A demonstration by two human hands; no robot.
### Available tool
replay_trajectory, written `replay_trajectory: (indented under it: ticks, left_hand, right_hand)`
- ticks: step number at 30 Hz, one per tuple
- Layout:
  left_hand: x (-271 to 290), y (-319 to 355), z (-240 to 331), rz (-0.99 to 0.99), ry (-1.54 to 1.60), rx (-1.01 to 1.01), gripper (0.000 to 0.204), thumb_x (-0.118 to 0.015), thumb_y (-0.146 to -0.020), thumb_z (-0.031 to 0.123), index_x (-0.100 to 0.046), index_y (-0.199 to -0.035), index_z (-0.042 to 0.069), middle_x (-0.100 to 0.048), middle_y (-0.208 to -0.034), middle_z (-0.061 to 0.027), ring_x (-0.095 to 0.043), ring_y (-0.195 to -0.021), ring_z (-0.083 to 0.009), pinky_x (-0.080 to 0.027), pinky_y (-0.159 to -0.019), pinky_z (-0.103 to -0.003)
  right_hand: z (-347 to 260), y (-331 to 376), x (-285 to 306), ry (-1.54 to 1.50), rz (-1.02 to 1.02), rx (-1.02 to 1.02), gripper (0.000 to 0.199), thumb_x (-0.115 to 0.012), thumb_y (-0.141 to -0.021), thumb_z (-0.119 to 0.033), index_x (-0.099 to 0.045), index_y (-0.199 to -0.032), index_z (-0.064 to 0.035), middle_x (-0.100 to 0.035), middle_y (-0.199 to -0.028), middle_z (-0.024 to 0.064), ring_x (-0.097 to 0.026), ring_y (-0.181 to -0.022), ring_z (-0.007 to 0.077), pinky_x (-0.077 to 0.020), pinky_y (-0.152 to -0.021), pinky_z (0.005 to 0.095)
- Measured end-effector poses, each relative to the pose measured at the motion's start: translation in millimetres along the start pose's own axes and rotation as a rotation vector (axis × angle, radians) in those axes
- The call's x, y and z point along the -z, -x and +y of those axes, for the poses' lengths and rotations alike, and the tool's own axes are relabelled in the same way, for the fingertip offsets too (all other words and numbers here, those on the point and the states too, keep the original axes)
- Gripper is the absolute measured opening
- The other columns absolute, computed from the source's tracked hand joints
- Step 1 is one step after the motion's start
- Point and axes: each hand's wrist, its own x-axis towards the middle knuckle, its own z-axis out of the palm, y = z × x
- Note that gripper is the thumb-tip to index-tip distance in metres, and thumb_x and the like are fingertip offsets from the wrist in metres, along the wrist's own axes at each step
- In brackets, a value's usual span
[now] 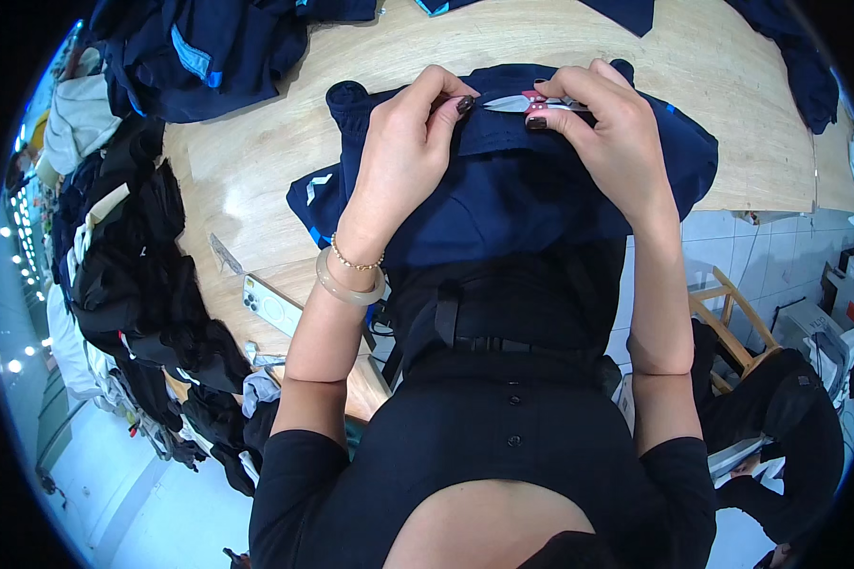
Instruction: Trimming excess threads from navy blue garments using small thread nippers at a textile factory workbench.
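A navy blue garment (541,199) lies bunched across the near edge of the table, with light blue trim at its left end. My left hand (408,147) is closed in a pinch on its cloth near the upper seam; any thread between the fingertips is too small to make out. In my right hand (612,128) is a pair of thread snips (514,103) with silver blades and a red-pink part. The blades point left toward my left fingertips, just over the cloth, and their tips look close together.
More navy garments (228,57) are heaped on the wooden table (247,161) at the far left. A phone (270,302) lies by my left forearm. Dark clothes (152,294) pile up along the left side. A wooden stool (731,313) stands on the tiled floor at right.
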Motion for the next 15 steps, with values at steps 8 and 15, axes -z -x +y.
replay_trajectory:
  ticks: [8, 15]
  left_hand:
    - [-0.6, -1.1, -2.3, 0.018, -0.002, -0.024, 0.007, -0.054, -0.092, -0.001, -0.059, -0.096, -0.001, -0.069, -0.088, -0.0076, -0.064, -0.078, -0.0121, -0.050, -0.074, -0.024]
    - [-0.4, -1.6, 1.2, 0.024, -0.003, -0.027, 0.007, -0.054, -0.092, -0.001, -0.060, -0.096, -0.001, -0.068, -0.082, -0.0065, -0.063, -0.076, -0.0117, -0.050, -0.072, -0.024]
  right_hand:
    - [-5.8, -3.3, -3.2, 0.034, 0.035, 0.048, 0.015, -0.072, -0.076, -0.014, -0.062, -0.082, -0.0055, -0.064, -0.075, 0.0032, -0.054, -0.073, 0.0212, -0.0454, -0.063, 0.0302]
    - [-7.1, -5.3, -3.7, 0.065, 0.052, 0.088, 0.016, -0.073, -0.075, -0.014, -0.061, -0.082, -0.0059, -0.063, -0.074, 0.0029, -0.053, -0.071, 0.0212, -0.0453, -0.062, 0.0310]
